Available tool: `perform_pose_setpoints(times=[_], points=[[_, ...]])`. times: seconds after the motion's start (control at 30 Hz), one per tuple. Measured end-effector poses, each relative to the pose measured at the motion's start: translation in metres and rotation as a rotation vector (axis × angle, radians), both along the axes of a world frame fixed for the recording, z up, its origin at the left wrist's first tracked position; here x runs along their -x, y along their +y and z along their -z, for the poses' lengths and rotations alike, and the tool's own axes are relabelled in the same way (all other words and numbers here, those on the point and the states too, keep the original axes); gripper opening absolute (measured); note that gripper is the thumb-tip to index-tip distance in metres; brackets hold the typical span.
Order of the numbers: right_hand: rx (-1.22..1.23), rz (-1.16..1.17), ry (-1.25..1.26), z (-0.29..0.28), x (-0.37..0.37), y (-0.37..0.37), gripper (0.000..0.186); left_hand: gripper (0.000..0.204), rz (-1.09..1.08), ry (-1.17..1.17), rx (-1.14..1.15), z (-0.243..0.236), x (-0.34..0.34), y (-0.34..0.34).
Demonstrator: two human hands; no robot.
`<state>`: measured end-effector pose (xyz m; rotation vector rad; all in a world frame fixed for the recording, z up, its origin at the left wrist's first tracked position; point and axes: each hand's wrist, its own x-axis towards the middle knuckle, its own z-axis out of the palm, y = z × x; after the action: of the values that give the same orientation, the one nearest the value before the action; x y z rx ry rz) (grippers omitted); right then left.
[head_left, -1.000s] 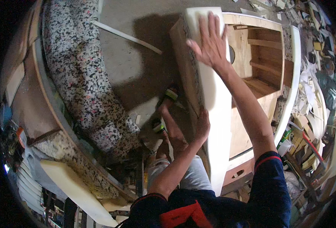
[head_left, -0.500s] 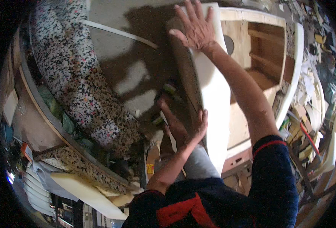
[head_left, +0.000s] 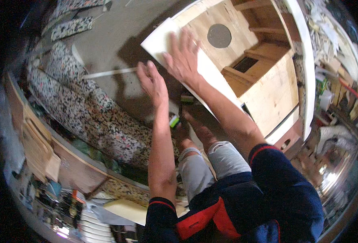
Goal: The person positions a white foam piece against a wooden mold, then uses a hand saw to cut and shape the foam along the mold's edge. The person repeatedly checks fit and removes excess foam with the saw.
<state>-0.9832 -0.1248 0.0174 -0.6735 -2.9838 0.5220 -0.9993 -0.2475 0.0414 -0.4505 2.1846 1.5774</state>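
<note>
A wooden box frame, with a round hole in one panel and open compartments, stands in front of me to the right. White foam padding covers its near-left rim. My right hand lies on this foam, palm down with fingers spread. Just left of the foam's edge is my left hand, fingers stretched out and nothing in it. Whether it touches the frame's side, I cannot tell.
Speckled foam sheet lies along the left, with a smaller speckled piece farther off. A thin white strip rests on the floor. Scraps pile up at the right. Wooden boards stand at far left.
My left hand has gone from the near part of the white foam up toward its far end. My right hand stays on the foam. The view has turned, so the frame appears tilted.
</note>
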Motion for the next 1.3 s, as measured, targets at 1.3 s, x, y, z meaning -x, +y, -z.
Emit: perform_pose_setpoints(times=[1.3], points=[[0.229,0.679,-0.349,0.002,-0.051,-0.005,0.079,0.078,1.528,0.778,0.876,0.042,0.073,0.103]])
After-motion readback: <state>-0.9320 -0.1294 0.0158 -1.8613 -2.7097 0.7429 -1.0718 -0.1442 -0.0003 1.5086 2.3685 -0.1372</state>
